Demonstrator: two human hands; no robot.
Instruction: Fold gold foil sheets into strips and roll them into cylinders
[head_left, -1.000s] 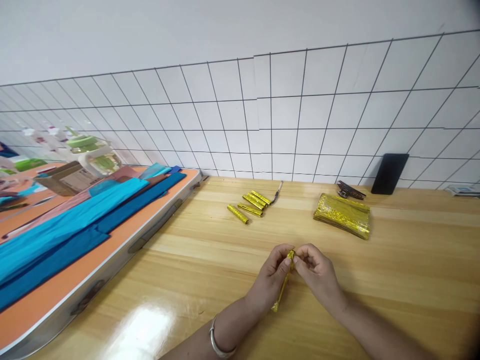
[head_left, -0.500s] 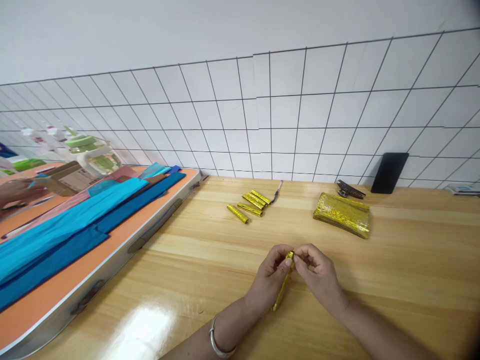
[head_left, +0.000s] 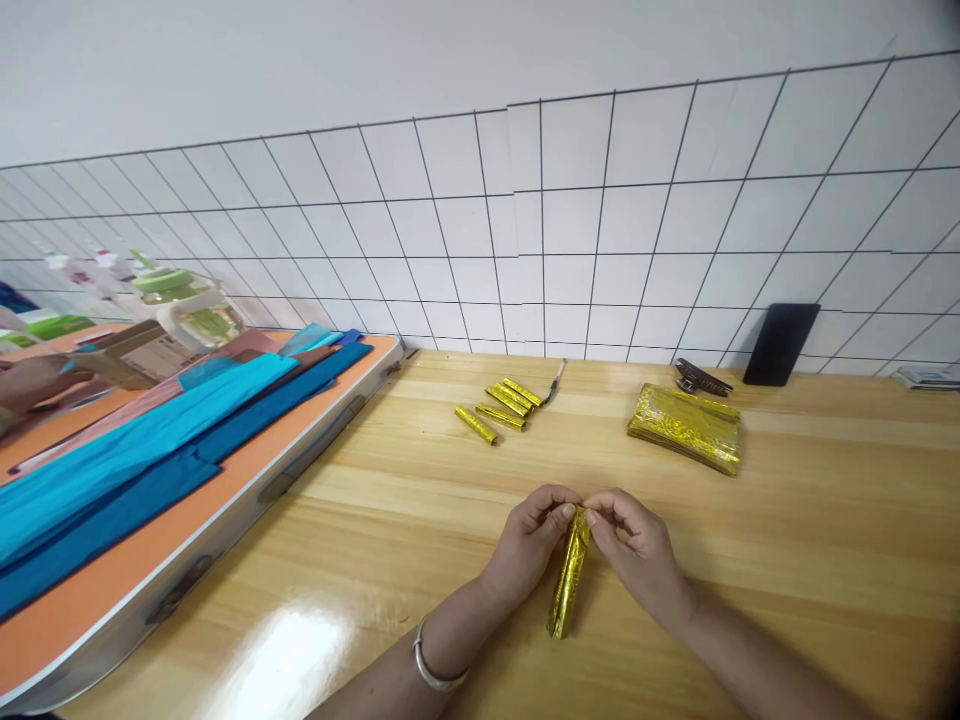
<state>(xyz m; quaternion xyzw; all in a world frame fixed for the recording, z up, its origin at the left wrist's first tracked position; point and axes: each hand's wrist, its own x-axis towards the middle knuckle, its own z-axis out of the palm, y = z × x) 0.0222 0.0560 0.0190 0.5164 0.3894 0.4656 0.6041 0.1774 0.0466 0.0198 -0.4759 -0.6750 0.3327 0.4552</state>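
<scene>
A folded strip of shiny gold foil paper (head_left: 570,580) hangs down toward me from my fingers, its near end low over the wooden table. My left hand (head_left: 531,545) pinches the far end from the left, thumb on top. From the right, my right hand (head_left: 634,550) pinches the same far end, so the two thumbs nearly meet. Beyond the hands lie several rolled gold foil pieces (head_left: 475,425). A stack of flat gold foil sheets (head_left: 684,425) lies farther back on the right.
A pen (head_left: 555,382) lies by the rolled pieces. Behind the stack are a dark claw clip (head_left: 703,378) and a black phone (head_left: 781,345) against the tiled wall. On the left, an orange-topped table (head_left: 300,440) holds blue fabric (head_left: 165,430), a box and a bottle; another person's hand (head_left: 34,382) is there.
The foil strip has turned so more of its length shows between my hands. My left hand has shifted slightly left. The other person's hand on the left has moved a little.
</scene>
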